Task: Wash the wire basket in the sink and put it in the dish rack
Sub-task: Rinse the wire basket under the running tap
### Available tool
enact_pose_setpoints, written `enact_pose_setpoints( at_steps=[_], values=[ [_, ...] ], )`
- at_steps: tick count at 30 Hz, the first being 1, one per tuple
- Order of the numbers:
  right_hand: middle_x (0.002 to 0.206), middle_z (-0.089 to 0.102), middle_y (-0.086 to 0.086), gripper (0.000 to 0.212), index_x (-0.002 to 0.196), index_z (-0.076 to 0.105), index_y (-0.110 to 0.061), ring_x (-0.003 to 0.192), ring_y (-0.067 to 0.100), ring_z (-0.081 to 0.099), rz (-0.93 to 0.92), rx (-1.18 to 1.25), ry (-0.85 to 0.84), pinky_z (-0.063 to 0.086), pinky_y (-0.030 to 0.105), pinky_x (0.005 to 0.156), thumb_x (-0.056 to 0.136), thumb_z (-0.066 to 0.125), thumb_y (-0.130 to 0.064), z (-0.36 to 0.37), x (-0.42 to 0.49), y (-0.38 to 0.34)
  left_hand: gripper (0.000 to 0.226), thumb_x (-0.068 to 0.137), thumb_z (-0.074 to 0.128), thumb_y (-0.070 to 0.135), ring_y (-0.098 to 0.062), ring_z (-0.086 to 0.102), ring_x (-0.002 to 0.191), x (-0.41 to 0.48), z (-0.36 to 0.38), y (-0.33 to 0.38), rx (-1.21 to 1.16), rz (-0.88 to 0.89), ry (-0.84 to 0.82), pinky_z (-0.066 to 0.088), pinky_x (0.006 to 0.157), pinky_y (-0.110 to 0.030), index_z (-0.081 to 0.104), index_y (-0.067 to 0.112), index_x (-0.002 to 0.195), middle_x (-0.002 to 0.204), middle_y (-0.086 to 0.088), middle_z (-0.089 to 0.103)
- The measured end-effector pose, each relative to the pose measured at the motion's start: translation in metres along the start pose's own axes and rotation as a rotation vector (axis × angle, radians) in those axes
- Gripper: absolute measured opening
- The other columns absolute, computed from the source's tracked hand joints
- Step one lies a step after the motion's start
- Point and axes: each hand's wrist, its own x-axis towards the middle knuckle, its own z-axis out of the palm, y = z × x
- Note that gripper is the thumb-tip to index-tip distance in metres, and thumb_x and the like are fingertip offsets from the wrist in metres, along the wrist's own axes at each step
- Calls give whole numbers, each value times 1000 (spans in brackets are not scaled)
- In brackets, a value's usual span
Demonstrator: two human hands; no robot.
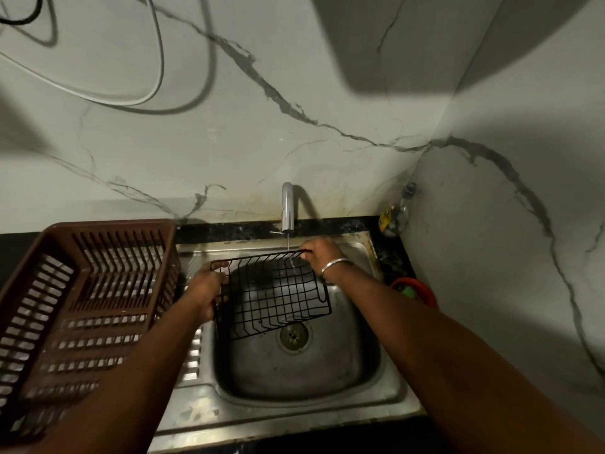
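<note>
The wire basket (271, 293) hangs tilted over the sink (294, 406), its near edge low above the drain (293, 335), and appears to be held clear of the steel. The left grip (204, 291) is closed round the basket's left end, fingers curled over the wire. The right grip (322, 253) pinches the far right corner, just under the tap (287, 208). A thin stream (288, 242) falls on that far corner only.

The risks, as I judge them: the stream is narrow, so most of the mesh will be missed unless the basket is passed through it — a wash that wets one corner is the likeliest failure. Thin wet wire offers little to hold. The right pinch looks the weaker, and if it slips the basket would swing down on the left grip and strike the basin.

The dish rack (82, 306) stands on the bench just left of the sink, its walls higher than the sink rim — a low carry could catch the basket's wire ends on the slats, and water would drip across the bench on the way. The bangle (334, 265) on the right wrist sits near the mesh and could snag.
</note>
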Motion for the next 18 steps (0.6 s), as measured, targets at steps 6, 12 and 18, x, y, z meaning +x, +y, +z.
enact_pose_setpoints(
  at_steps=[6,12,18],
  values=[
    [82,70,-1,18,99,81,-13,71,8,61,4,39,42,45,14,67,91,69,-1,-11,-18,19,49,100,58,-3,-25,56,77,3,4,-6,-38,-51,-74,46,63,-37,57,28,137,98,-10,66],
    [106,78,7,23,107,80,-9,98,19,71,-33,140,193,55,27,94,90,71,3,-12,-31,18,33,93,73,-1,-26,54,78,0,17,0,251,-10,-195,48,76,-42,58,28,96,100,-17,65],
    [101,74,0,28,97,74,-23,95,19,68,51,156,140,60,43,87,80,76,-1,3,-37,30,71,77,89,-2,-31,67,89,8,20,4,353,139,-143,60,65,-45,46,21,127,115,-17,64]
  ],
)
